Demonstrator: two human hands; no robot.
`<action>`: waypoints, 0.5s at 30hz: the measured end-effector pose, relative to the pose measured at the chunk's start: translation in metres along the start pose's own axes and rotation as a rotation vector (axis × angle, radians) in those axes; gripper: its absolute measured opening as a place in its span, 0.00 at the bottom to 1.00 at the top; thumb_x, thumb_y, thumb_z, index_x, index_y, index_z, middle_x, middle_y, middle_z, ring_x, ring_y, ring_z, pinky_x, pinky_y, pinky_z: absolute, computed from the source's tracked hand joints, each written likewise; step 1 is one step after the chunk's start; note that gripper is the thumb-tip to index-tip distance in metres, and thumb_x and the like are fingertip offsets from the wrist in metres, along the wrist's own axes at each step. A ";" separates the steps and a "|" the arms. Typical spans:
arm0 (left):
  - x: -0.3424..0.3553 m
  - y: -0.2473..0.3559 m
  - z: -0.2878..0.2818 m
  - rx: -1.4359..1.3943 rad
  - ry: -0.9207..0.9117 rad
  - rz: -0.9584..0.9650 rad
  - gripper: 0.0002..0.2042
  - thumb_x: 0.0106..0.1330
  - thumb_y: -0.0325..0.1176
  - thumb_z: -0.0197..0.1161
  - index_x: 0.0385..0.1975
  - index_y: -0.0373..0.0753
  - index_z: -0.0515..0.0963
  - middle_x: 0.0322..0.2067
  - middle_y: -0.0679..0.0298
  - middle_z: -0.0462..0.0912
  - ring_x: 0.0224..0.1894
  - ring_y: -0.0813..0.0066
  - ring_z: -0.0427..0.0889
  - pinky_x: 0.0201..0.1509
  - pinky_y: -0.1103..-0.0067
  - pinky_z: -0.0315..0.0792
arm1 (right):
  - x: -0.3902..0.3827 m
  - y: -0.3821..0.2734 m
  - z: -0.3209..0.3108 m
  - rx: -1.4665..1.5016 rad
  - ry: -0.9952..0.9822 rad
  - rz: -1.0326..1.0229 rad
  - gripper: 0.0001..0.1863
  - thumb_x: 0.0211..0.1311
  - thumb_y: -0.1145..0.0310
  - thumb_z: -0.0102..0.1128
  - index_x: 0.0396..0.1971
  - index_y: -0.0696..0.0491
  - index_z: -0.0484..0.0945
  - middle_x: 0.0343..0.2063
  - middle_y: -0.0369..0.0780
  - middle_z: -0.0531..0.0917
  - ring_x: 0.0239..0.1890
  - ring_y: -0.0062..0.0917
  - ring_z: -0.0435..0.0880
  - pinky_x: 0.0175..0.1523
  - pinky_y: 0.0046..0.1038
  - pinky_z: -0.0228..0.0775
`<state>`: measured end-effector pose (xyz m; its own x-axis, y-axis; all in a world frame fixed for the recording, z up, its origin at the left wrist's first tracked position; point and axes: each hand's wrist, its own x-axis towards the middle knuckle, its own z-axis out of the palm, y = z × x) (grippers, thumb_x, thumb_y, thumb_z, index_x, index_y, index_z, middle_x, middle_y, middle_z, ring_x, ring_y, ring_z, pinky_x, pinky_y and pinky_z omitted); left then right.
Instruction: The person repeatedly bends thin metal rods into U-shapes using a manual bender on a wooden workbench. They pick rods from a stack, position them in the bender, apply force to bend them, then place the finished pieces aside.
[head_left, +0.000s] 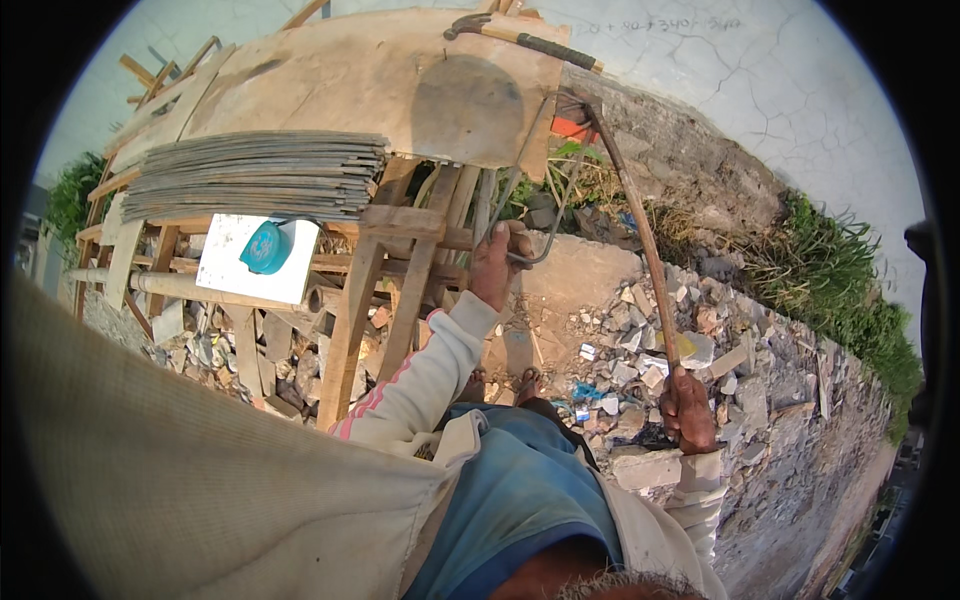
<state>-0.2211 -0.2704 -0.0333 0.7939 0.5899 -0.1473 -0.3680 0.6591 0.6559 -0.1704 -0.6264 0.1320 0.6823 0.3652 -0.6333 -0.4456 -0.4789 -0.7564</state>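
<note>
My left hand [497, 262] is closed around the near end of a thin metal rod bent into a narrow frame [570, 195]. The frame reaches away from me to the bench's right edge. My right hand [690, 410] grips the lower end of a long rusty bar [643, 225]. The bar's far end meets the frame beside the bench corner; how the two join there is too small to tell. Left of my left hand, a bundle of straight steel rods [260, 175] lies on the wooden bench [330, 85].
A claw hammer [520, 40] rests on the far bench edge. A teal tape measure [266, 247] sits on a white board [225, 280] at the left. Broken rubble [640, 340] covers ground at my right, with a low stone wall [680, 140] and grassy plants [825, 265] beyond.
</note>
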 end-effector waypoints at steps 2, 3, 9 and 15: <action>-0.001 0.000 -0.001 0.015 0.005 0.001 0.16 0.78 0.48 0.52 0.46 0.41 0.78 0.27 0.68 0.81 0.28 0.79 0.81 0.31 0.79 0.78 | -0.009 0.013 0.029 0.045 0.036 -0.006 0.24 0.76 0.43 0.47 0.28 0.47 0.67 0.14 0.26 0.61 0.12 0.11 0.56 0.14 0.19 0.47; 0.000 0.000 -0.001 0.019 0.018 0.003 0.16 0.78 0.48 0.52 0.46 0.41 0.78 0.27 0.68 0.81 0.28 0.79 0.81 0.31 0.79 0.78 | -0.010 0.017 0.038 0.039 0.029 -0.034 0.24 0.76 0.42 0.47 0.28 0.47 0.67 0.14 0.27 0.62 0.12 0.10 0.56 0.15 0.18 0.47; 0.000 -0.001 0.001 -0.006 -0.014 0.030 0.17 0.78 0.49 0.52 0.46 0.41 0.78 0.27 0.68 0.80 0.28 0.79 0.79 0.32 0.79 0.76 | 0.000 0.018 0.025 0.000 0.048 -0.026 0.23 0.76 0.43 0.47 0.27 0.46 0.67 0.14 0.27 0.62 0.11 0.11 0.54 0.14 0.19 0.45; -0.002 0.003 0.002 0.029 0.014 -0.021 0.18 0.78 0.50 0.52 0.47 0.41 0.77 0.27 0.70 0.79 0.29 0.79 0.79 0.33 0.79 0.76 | 0.006 0.004 -0.017 -0.010 -0.062 -0.039 0.24 0.75 0.41 0.48 0.26 0.45 0.65 0.13 0.26 0.59 0.11 0.11 0.51 0.14 0.20 0.43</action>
<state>-0.2223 -0.2707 -0.0300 0.7946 0.5824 -0.1714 -0.3367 0.6577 0.6738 -0.1587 -0.6400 0.1281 0.6615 0.4328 -0.6124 -0.4133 -0.4710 -0.7793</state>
